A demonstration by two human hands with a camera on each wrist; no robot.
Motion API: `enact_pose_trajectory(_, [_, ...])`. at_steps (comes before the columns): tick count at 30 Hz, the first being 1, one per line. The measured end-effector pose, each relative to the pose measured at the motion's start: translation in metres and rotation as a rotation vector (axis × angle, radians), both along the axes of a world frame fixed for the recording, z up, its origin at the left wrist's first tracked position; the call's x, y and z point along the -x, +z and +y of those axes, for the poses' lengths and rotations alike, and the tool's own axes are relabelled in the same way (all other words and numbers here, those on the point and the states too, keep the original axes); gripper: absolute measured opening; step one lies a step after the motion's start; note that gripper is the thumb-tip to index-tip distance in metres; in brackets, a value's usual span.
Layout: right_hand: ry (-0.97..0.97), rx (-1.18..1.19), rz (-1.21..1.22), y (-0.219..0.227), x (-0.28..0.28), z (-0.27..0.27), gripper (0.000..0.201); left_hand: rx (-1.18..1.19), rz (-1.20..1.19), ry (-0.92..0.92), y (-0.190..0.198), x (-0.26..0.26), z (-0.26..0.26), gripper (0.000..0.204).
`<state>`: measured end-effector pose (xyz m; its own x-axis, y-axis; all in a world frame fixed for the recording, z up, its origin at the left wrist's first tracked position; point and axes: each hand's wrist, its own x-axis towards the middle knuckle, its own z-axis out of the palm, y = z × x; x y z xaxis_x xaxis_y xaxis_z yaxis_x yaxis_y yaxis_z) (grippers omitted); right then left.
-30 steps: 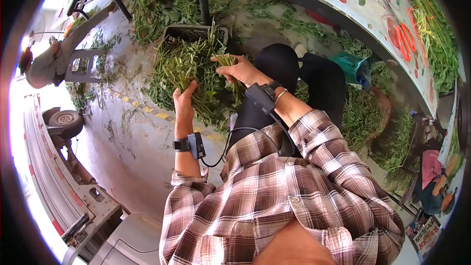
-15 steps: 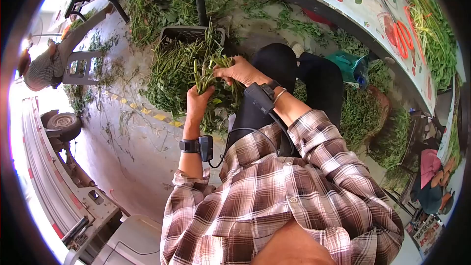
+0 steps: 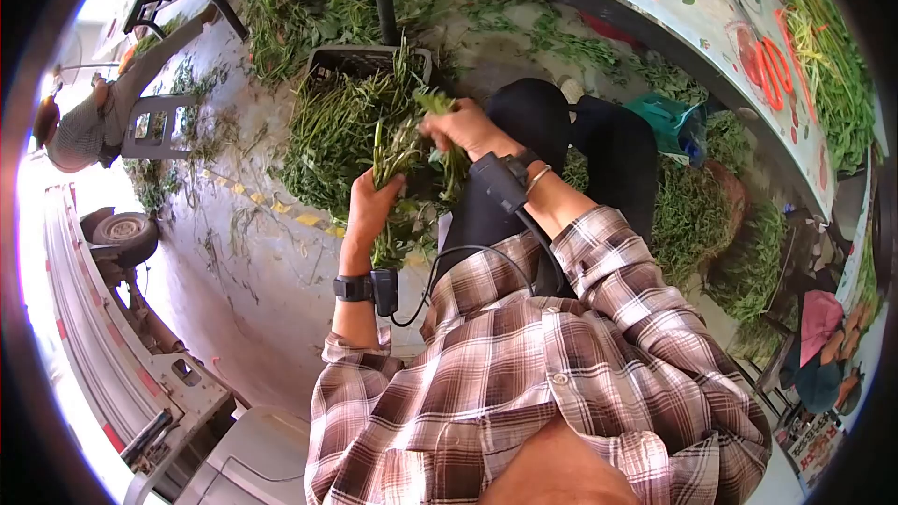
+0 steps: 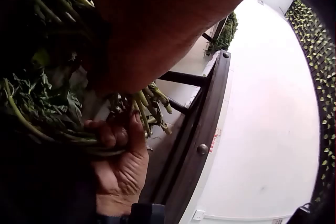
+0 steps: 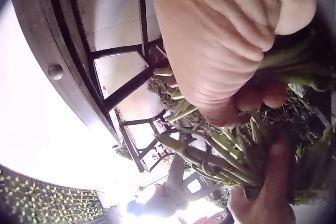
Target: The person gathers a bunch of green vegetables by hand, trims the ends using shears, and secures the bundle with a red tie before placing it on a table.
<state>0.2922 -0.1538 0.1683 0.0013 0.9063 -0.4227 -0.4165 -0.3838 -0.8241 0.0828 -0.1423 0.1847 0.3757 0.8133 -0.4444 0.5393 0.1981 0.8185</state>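
Observation:
My left hand grips a bunch of leafy green stems, cut ends upward and leaves hanging below. In the right wrist view its thumb lies along the stems. Close beside it, my right hand holds a second bunch of greens, its stem ends poking past the fingers. The left wrist view shows the right hand's fingers curled round these stems. Just beyond the hands, a large heap of the same greens lies over a dark plastic crate.
A table with a cherry-print cover curves along the far side, bearing orange-handled scissors and more greens. Greens litter the floor below. A grey stool and another person are at left; a teal bag lies right of the knees.
My left hand has moved from the heap toward the right hand, now with upright stems in its grip. The right hand has shifted slightly, its bunch now tilted and blurred.

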Motion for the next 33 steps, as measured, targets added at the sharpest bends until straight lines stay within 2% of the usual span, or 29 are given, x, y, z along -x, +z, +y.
enact_pose_trajectory(1, [-0.107, -0.024, 0.153, -0.003, -0.001, 0.000, 0.008, 0.008, 0.044, -0.002, 0.000, 0.006, -0.001, 0.016])
enact_pose_trajectory(3, [-0.224, 0.016, 0.267, -0.003, -0.004, 0.002, 0.009, -0.009, 0.004, 0.033, -0.008, 0.019, -0.005, 0.016])
enact_pose_trajectory(4, [-0.201, 0.001, 0.352, -0.008, -0.007, 0.005, 0.013, -0.015, -0.047, 0.113, -0.011, 0.025, -0.008, 0.015])
enact_pose_trajectory(5, [-0.200, 0.001, 0.352, -0.012, -0.007, 0.005, 0.013, -0.020, -0.099, 0.193, -0.013, 0.030, -0.009, 0.015])
enact_pose_trajectory(7, [-0.163, 0.012, 0.132, -0.002, -0.003, 0.003, 0.017, -0.011, -0.023, 0.173, -0.009, 0.036, -0.009, 0.015])
enact_pose_trajectory(9, [-0.044, -0.040, 0.043, -0.006, 0.005, 0.002, 0.018, -0.033, 0.015, 0.177, -0.011, 0.036, -0.007, 0.015])
enact_pose_trajectory(13, [-0.024, -0.052, 0.053, -0.008, 0.013, 0.003, 0.021, -0.206, 0.063, 0.164, -0.027, 0.017, 0.001, 0.014])
enact_pose_trajectory(14, [0.016, -0.049, 0.058, -0.006, 0.013, 0.002, 0.022, -0.254, 0.141, 0.129, -0.038, 0.018, 0.007, 0.016])
enact_pose_trajectory(15, [0.056, -0.047, 0.062, -0.004, 0.012, 0.002, 0.023, -0.259, 0.132, 0.126, -0.034, 0.011, 0.008, 0.016])
enact_pose_trajectory(18, [0.055, -0.056, 0.037, -0.004, 0.013, 0.002, 0.026, -0.321, 0.422, 0.051, -0.017, -0.020, 0.008, 0.024])
enact_pose_trajectory(19, [0.058, -0.053, 0.036, -0.004, 0.012, 0.002, 0.026, -0.326, 0.414, 0.050, -0.015, -0.027, 0.006, 0.024])
enact_pose_trajectory(20, [0.064, -0.039, 0.032, -0.004, 0.010, 0.000, 0.016, -0.405, 0.455, 0.014, -0.014, -0.033, 0.004, 0.022])
enact_pose_trajectory(21, [0.063, -0.045, 0.024, -0.004, 0.009, 0.001, 0.016, -0.485, 0.496, -0.020, -0.014, -0.037, 0.003, 0.022])
enact_pose_trajectory(24, [-0.042, -0.033, 0.053, -0.003, 0.007, -0.001, 0.005, -0.538, 0.544, -0.048, -0.013, -0.045, 0.001, 0.020])
enact_pose_trajectory(28, [-0.093, -0.024, 0.075, -0.007, 0.004, -0.001, 0.008, -0.511, 0.545, -0.041, -0.013, -0.035, 0.001, 0.021])
enact_pose_trajectory(30, [-0.256, -0.038, 0.194, -0.007, -0.002, -0.001, 0.010, -0.446, 0.508, 0.004, -0.017, -0.020, 0.002, 0.023])
enact_pose_trajectory(33, [-0.315, 0.009, 0.210, -0.006, -0.003, -0.001, 0.012, -0.479, 0.567, 0.022, -0.022, 0.000, 0.000, 0.024])
